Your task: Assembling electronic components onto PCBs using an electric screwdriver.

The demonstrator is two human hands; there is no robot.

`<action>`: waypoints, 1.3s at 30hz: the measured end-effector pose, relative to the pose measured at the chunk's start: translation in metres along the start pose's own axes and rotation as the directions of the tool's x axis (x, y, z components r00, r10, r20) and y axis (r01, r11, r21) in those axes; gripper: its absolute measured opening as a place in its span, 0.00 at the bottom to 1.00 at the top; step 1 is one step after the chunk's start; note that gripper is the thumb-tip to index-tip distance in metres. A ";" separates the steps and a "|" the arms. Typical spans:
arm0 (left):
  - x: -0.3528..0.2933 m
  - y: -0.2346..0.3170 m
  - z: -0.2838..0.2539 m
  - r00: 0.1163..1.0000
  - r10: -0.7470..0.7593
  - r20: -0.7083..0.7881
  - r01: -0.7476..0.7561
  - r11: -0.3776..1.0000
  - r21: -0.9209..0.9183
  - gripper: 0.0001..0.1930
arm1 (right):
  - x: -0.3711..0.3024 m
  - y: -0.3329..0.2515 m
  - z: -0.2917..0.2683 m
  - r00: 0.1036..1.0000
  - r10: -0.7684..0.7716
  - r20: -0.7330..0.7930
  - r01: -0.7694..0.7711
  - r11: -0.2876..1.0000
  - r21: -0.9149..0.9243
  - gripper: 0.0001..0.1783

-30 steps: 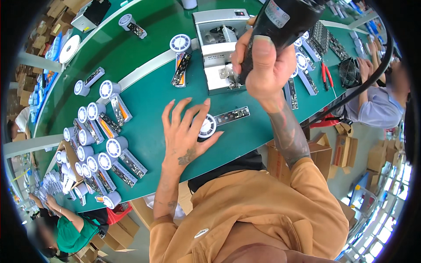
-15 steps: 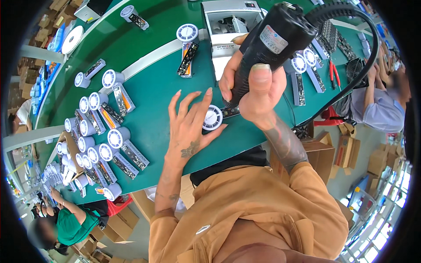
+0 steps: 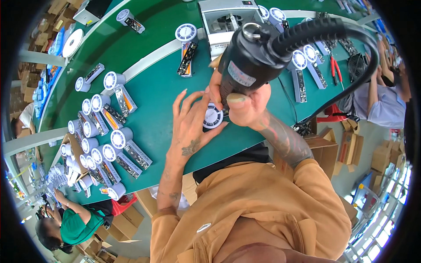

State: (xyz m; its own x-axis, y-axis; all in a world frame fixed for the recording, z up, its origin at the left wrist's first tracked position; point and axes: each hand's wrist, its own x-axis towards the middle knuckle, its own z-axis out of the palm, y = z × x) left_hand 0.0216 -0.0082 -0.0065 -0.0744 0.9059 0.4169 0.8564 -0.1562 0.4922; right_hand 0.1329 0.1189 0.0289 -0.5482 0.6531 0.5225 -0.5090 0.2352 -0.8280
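My right hand [image 3: 251,108] is wrapped round a black electric screwdriver [image 3: 258,55], its thick cable looping off to the right. The tool stands nearly upright, and its tip is hidden behind my fingers. Beneath it lies a small fan [image 3: 213,118] with a round white grille, on the green bench. My left hand [image 3: 189,125] curves round the fan head from the left, thumb below and fingers above, steadying it. Most of the fan's handle and circuit board is covered by my right hand and the screwdriver.
Several similar fans with bare circuit boards [image 3: 136,154] stand in a cluster at the left. A grey-white machine [image 3: 228,24] sits straight ahead. Red-handled pliers [image 3: 335,70] lie at the right near more fans. Co-workers sit at both sides. Open cardboard boxes [image 3: 320,151] stand below the bench.
My right hand and the screwdriver have shifted left and toward me, onto the fan's near end, covering its circuit board. My left hand has stayed nearly in place round the fan head.
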 end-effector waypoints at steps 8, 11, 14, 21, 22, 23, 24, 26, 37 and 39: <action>0.003 -0.001 -0.001 0.999 -0.006 0.036 0.005 1.000 0.026 0.32 | 0.042 -0.048 -0.044 0.969 -0.002 -0.246 -0.009 0.999 -0.042 0.54; -0.001 -0.001 0.003 0.999 -0.021 0.032 0.021 1.000 -0.005 0.33 | 0.057 -0.028 -0.047 0.972 -0.199 -0.126 0.165 0.957 -0.237 0.45; -0.003 0.001 0.001 0.999 -0.030 0.045 0.029 0.999 0.016 0.33 | 0.072 -0.013 -0.037 0.932 -0.356 -0.069 0.311 0.882 -0.353 0.17; -0.002 -0.002 0.002 0.999 -0.040 0.010 0.040 0.999 -0.022 0.34 | 0.037 -0.025 -0.020 0.968 -0.149 -0.203 0.139 0.988 -0.064 0.23; 0.000 -0.002 0.003 0.999 -0.033 0.004 0.033 0.999 -0.022 0.33 | 0.031 -0.026 -0.019 0.971 -0.121 -0.205 0.122 0.992 -0.010 0.27; -0.001 -0.003 0.002 1.000 -0.024 0.004 0.024 1.000 -0.020 0.33 | 0.024 -0.033 -0.017 0.980 0.008 -0.198 -0.036 0.990 -0.136 0.48; -0.002 -0.003 0.002 1.000 -0.028 0.009 0.028 0.999 -0.018 0.33 | 0.019 -0.035 -0.011 0.979 0.050 -0.199 -0.067 0.994 -0.082 0.48; -0.004 -0.003 0.002 0.999 -0.020 0.029 0.021 1.000 -0.016 0.32 | 0.011 -0.035 -0.002 0.976 0.108 -0.189 -0.114 0.993 -0.021 0.48; -0.004 0.001 0.000 0.999 -0.031 0.030 0.032 0.999 -0.030 0.31 | -0.005 -0.010 -0.003 0.996 -0.028 -0.085 0.042 0.985 0.167 0.30; -0.004 0.001 0.000 0.999 -0.021 0.036 0.021 1.000 -0.022 0.32 | -0.009 -0.013 0.001 0.996 -0.038 -0.079 0.052 0.983 0.175 0.30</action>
State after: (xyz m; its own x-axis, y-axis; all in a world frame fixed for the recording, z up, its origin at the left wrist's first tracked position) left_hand 0.0225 -0.0123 -0.0076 -0.0734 0.9226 0.3788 0.8430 -0.1456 0.5178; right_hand 0.1438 0.1086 0.0351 -0.4745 0.6982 0.5361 -0.6450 0.1387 -0.7515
